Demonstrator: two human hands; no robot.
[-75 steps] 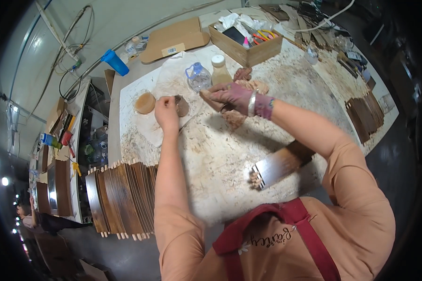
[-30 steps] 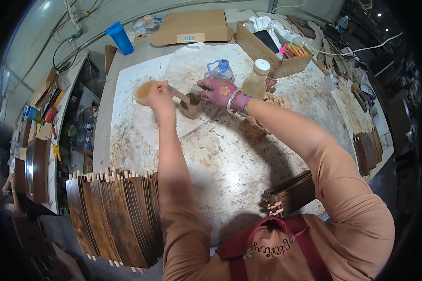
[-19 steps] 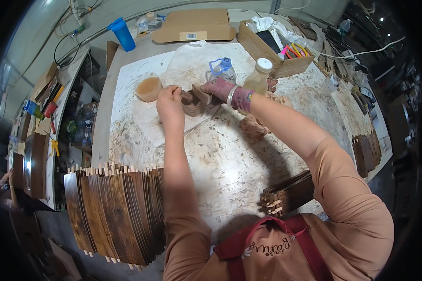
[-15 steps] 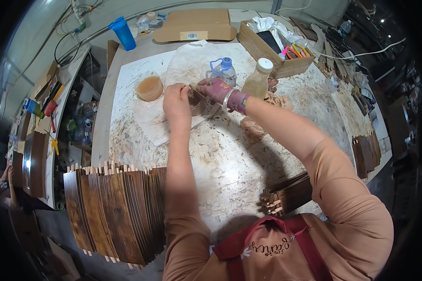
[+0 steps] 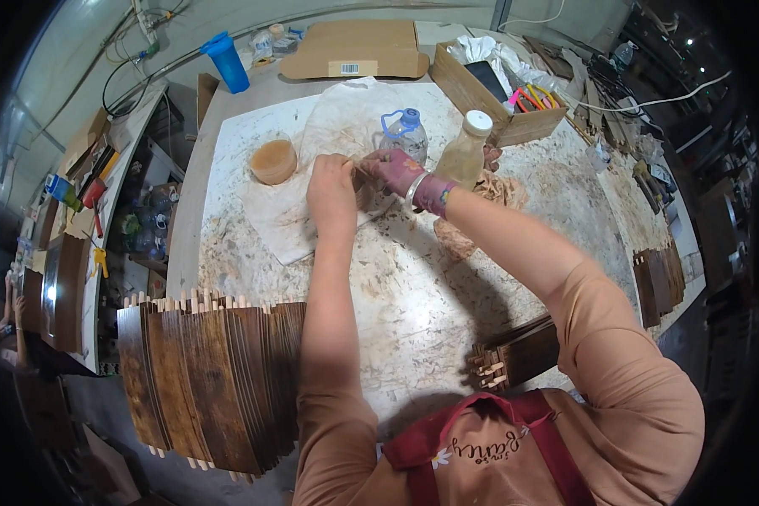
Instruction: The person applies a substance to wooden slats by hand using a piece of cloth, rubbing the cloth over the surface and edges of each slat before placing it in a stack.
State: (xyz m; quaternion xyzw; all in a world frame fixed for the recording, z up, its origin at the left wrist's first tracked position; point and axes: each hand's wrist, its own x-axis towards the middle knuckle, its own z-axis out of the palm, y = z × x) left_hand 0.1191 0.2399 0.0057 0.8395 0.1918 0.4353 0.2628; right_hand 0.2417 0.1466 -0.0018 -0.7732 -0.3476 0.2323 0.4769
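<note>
between your bare left hand point(image 5: 331, 192) and your gloved right hand point(image 5: 396, 171) stands a small brown cup point(image 5: 366, 197), mostly hidden by your fingers. your left thumb and fingertips are drawn together at its near-left side; whether they grip anything cannot be told from this view. your right hand bends in from the other side, its fingertips close to the left ones, and its grip is too hidden to tell.

under your left hand spreads a stained white cloth point(image 5: 282, 221), and just left of that hand sits a round tub point(image 5: 273, 162) of tan material. just beyond your right hand is a clear plastic bottle point(image 5: 406, 142) with a blue cap and handle; to its right stands a white-capped bottle point(image 5: 462, 156) of yellowish liquid, beside a crumpled brown-stained rag point(image 5: 504, 192). farther out past your right hand is a wooden box point(image 5: 527, 126) holding tools. nearer your body, dark wooden slats point(image 5: 207, 384) with pale dowel ends stand stacked left of your left forearm, and more stained slats point(image 5: 527, 352) lie below your right forearm.
</note>
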